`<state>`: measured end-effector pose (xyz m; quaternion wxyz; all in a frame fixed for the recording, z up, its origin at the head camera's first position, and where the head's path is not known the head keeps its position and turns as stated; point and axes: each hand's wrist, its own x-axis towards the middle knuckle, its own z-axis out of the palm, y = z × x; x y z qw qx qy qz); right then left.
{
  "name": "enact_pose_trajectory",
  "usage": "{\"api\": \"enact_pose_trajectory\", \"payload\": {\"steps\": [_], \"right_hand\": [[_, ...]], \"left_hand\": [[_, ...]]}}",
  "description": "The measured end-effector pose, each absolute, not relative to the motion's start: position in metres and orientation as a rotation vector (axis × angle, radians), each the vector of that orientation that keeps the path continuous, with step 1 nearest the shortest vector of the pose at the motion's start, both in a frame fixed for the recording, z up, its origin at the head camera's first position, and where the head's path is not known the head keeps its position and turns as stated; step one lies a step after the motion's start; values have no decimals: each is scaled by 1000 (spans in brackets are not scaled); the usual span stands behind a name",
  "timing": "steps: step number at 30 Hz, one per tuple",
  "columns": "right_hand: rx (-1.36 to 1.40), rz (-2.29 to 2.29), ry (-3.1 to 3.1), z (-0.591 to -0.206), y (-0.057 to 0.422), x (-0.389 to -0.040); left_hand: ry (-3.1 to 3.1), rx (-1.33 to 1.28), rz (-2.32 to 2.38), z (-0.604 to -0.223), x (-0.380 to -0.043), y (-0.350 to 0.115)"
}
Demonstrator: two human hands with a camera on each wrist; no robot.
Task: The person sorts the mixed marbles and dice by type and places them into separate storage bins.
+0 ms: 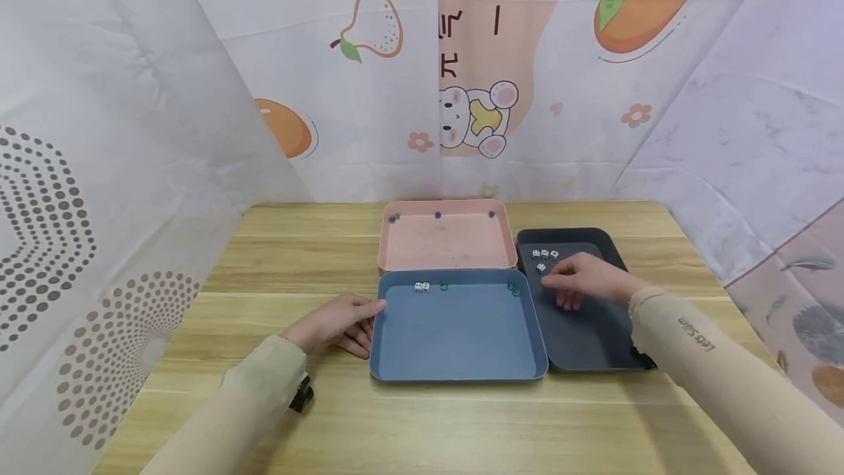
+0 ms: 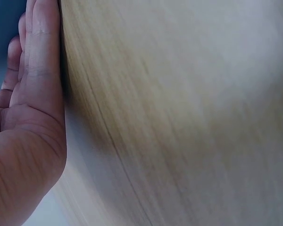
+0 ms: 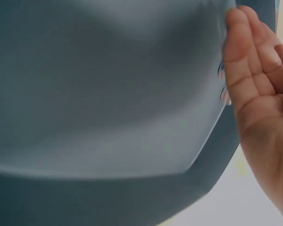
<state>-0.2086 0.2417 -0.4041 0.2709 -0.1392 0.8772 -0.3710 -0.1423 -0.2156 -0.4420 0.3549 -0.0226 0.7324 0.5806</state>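
In the head view my left hand [image 1: 339,321] rests against the left side of the blue tray [image 1: 458,343], thumb at the rim and fingers outside the wall. The left wrist view shows those fingers nearly straight along the table. My right hand [image 1: 583,277] hovers over the dark grey tray [image 1: 580,350], fingers loosely extended. A small white die [image 1: 541,268] lies just left of its fingertips, below a row of white dice [image 1: 544,254]. Two white dice [image 1: 422,287] sit side by side at the back of the blue tray.
Small green pieces [image 1: 514,289] lie along the back of the blue tray. Behind it, a pink tray [image 1: 448,237] holds small blue pieces [image 1: 438,215] near its far wall. All three trays stand close together on the wooden table [image 1: 297,248]; a printed cloth [image 1: 369,123] hangs behind.
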Motion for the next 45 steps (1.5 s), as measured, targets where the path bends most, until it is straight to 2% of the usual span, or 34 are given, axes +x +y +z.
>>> {"api": "enact_pose_trajectory", "payload": {"steps": [19, 30, 38, 45], "right_hand": [[-339, -977, 2240, -412, 214, -204], [-179, -1004, 2114, -403, 207, -207], [-144, -979, 2095, -398, 205, -209], [-131, -960, 2104, -398, 204, -209]], "left_hand": [[1906, -56, 1483, -441, -142, -216], [2099, 11, 1368, -415, -152, -214], [2350, 98, 1286, -384, -173, -188], [2374, 254, 1263, -377, -190, -148]]}}
